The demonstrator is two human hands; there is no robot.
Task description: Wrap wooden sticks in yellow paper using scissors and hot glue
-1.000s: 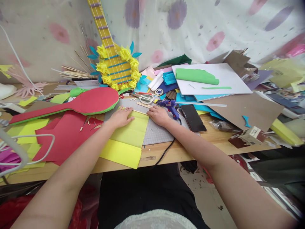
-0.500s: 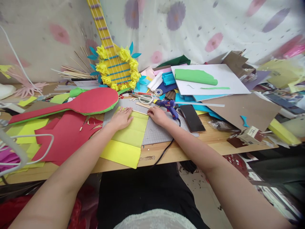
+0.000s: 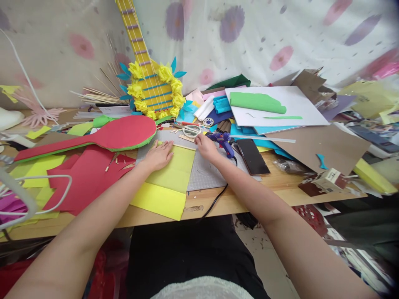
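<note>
Several fingers of the left hand (image 3: 158, 156) lie extended and slightly parted, pressed flat on the upper part of a yellow paper sheet (image 3: 174, 176), left of the frame's centre. The fingers of the right hand (image 3: 206, 148), at the centre, are bent and drawn together just beside the sheet's upper right corner; whether they pinch anything, I cannot tell.

Between the hands, a thin pale strip (image 3: 184, 146) runs along the sheet's top edge. The sheet slants down toward the lower middle of the frame, its lower band brighter than the rest, and reaches the front edge of the wooden table (image 3: 226, 207). Beneath it and to its right shows a gray cutting mat (image 3: 205, 176).

Above the right hand are white-handled scissors (image 3: 191, 131); just to its right is a blue glue gun (image 3: 225, 144), with a black phone (image 3: 253, 157) farther right. A black cord (image 3: 217, 200) hangs over the table's front edge.

At the left of the frame, a red paddle-shaped piece (image 3: 127, 132) with a green edge rests above red paper (image 3: 85, 176). Toward the upper left stands a yellow guitar-shaped craft (image 3: 156, 93), ringed with yellow paper flowers. At the upper right, a green roll (image 3: 257, 103) lies on a white board (image 3: 304, 104).
</note>
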